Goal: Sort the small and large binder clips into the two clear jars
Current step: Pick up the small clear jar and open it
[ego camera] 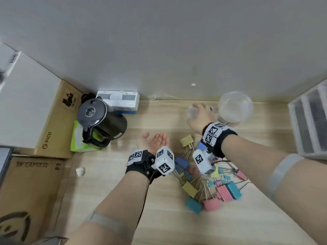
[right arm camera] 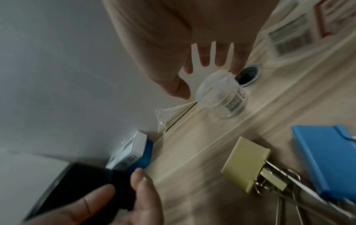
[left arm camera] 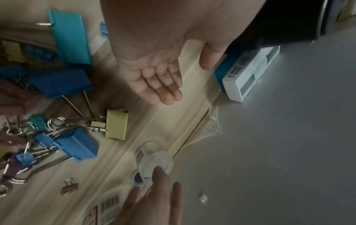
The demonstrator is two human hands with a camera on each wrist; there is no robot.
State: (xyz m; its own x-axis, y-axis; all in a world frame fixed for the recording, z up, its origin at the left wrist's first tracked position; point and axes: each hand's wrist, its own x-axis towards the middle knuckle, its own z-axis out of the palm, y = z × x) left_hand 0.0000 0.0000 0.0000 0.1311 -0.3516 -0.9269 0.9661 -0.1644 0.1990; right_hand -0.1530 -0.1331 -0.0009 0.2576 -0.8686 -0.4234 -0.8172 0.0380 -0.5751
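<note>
— Where do we have our hands?

— Our right hand [ego camera: 198, 117] reaches to the small clear jar [right arm camera: 221, 94] in the upper right of the head view, fingers straight and spread over its open mouth; from these views we cannot tell whether they touch it. It holds nothing else. We judge it is steadying or shifting the jar nearer the clips.

— And the left?

— Our left hand [ego camera: 154, 141] hovers mid-frame, palm up, fingers relaxed and empty, likely waiting to pick.

— The second jar?

— The large clear jar [ego camera: 235, 106] stands just right of the small one, by the wall; both look smooth, round and empty.

— The clips?

— The binder clip pile [ego camera: 210, 184] lies lower right on the pale wood-grain desk [ego camera: 159, 218]: folded matte bodies in pink, teal, blue and yellow, with thin wire handles, tangled, large and small mixed. None is sorted yet.
</note>
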